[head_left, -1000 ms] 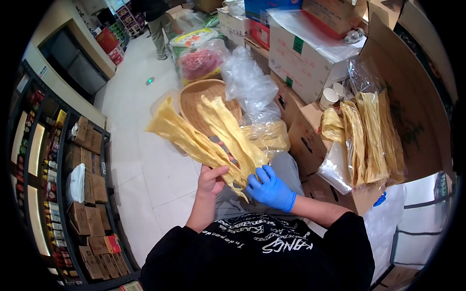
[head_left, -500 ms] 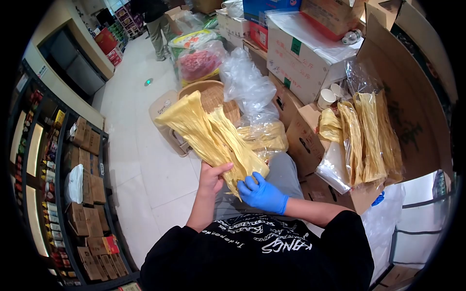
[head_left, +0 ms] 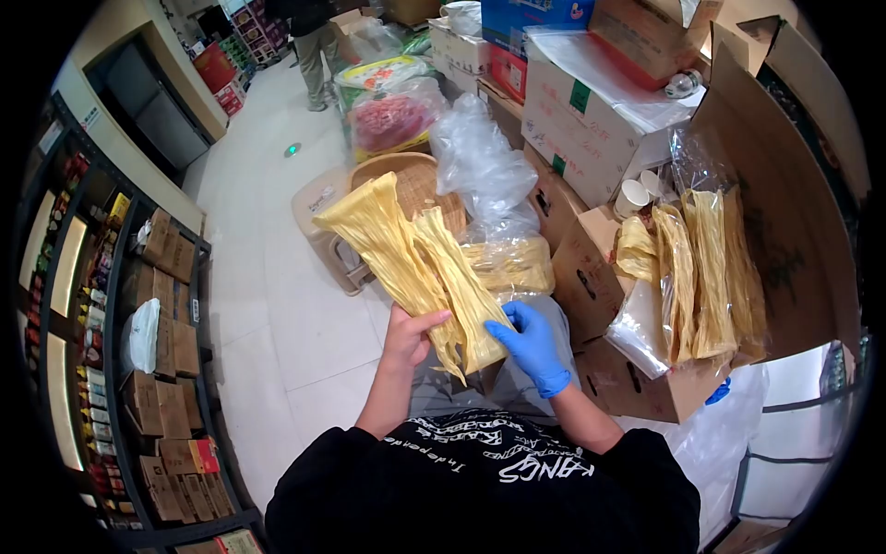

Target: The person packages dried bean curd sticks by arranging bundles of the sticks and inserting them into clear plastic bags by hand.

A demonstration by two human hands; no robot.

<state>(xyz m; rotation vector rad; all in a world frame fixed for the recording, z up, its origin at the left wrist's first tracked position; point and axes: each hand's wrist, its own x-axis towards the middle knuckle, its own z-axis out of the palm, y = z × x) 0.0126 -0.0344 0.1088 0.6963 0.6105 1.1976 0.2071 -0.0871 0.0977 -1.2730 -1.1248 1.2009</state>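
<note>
Two long, flat, wrinkled yellow pieces of dried tofu skin [head_left: 406,263] are held up over my lap, fanned apart at the far end. My left hand [head_left: 412,334], bare, grips their lower left side with the thumb lying across the front. My right hand [head_left: 531,343], in a blue glove, pinches the lower right edge of the right-hand piece. Just beyond them, a plastic-wrapped bundle of tofu skin [head_left: 509,263] lies near my knee. More tofu skin pieces [head_left: 709,277] rest in and on clear plastic in the open carton to my right.
A round wicker basket [head_left: 411,171] sits on a beige plastic stool [head_left: 318,208] ahead. Clear plastic bags [head_left: 480,162] hang beside it. White cartons [head_left: 591,120] are stacked at the right. Shelves of boxes [head_left: 175,360] line the left. Another person [head_left: 314,55] stands far ahead.
My right hand has moved up and right from the bottom end to the right edge of the tofu skin. The lower ends are now more exposed, and the view has shifted slightly.
</note>
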